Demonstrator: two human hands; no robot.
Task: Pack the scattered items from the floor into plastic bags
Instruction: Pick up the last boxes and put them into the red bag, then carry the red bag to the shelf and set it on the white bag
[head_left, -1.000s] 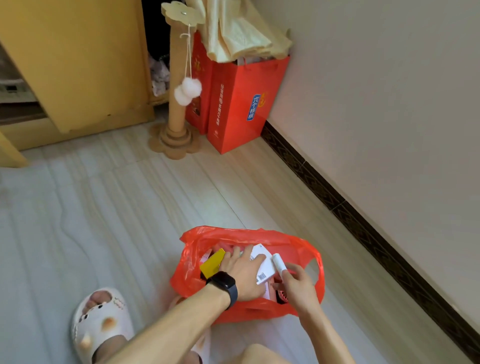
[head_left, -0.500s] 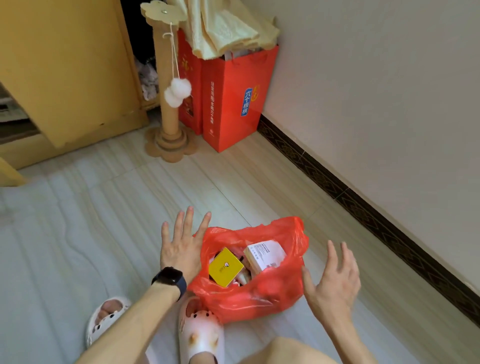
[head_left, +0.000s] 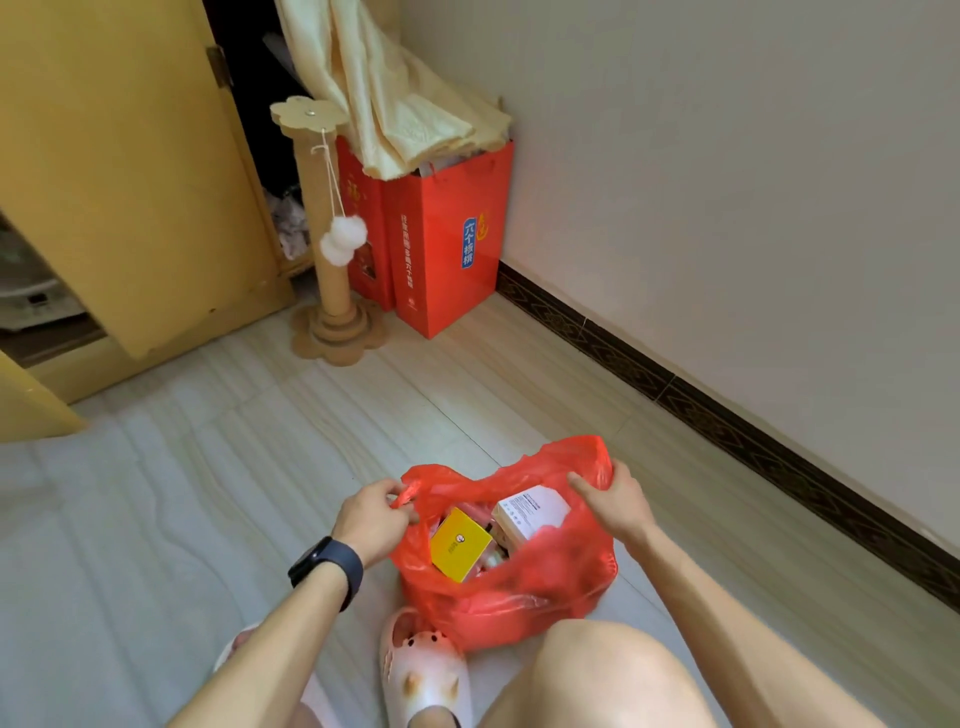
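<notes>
A red plastic bag (head_left: 524, 597) stands on the floor between my knees, its mouth open. Inside it lie a yellow box (head_left: 460, 545) and a white box (head_left: 530, 512), with other small items hidden under them. My left hand (head_left: 371, 519), with a dark watch on its wrist, pinches the bag's left handle. My right hand (head_left: 615, 501) grips the bag's right handle at the rim.
A cardboard cat scratching post (head_left: 332, 291) with white pompoms stands at the back, beside two red gift bags (head_left: 447, 249) draped with cream cloth. A yellow cabinet door (head_left: 130, 176) is on the left, the wall (head_left: 727, 182) on the right. My white slipper (head_left: 426, 675) touches the bag.
Both hands were inside the bag placing items, then lifted out spread open. Now each hand has taken hold of a handle of the bag.
</notes>
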